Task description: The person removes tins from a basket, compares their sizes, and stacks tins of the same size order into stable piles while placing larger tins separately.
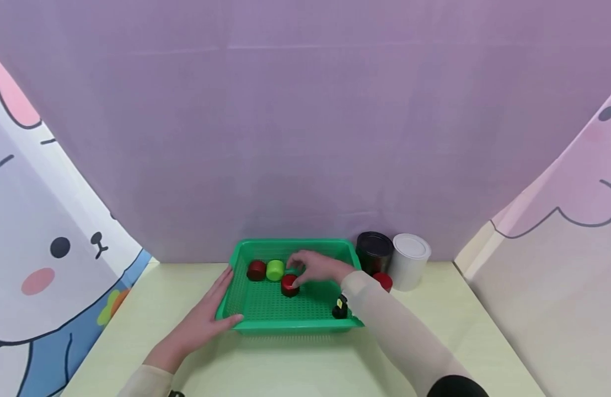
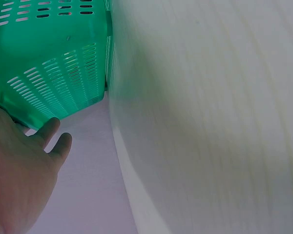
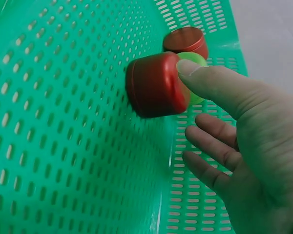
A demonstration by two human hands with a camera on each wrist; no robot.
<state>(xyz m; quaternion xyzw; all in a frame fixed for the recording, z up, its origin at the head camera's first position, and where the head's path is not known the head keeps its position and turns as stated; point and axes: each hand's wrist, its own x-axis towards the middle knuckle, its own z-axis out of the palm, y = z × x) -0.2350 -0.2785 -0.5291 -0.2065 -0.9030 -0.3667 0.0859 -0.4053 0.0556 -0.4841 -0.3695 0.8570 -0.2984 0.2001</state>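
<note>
In the head view a green perforated basket [image 1: 266, 309] stands on the table. My left hand [image 1: 203, 320] rests along its left side, fingers extended and thumb at the front left corner. Inside, my right hand [image 1: 312, 266] reaches over a dark red tin [image 1: 289, 286]. Its thumb overlaps the edge of that tin [image 3: 154, 85] in the right wrist view, while the other fingers stand apart from the thumb. Further left sit a lime-green tin [image 1: 274, 270] and another dark red tin [image 1: 256, 271]. A teal patch shows between the right thumb and fingers.
Behind the basket's right corner stand a black canister [image 1: 374, 251] and a white canister [image 1: 409, 262]. A red-topped thing [image 1: 384, 280] is beside them, partly behind the right sleeve. A purple cloth [image 1: 305, 138] hangs at the back of the pale table [image 1: 290, 369].
</note>
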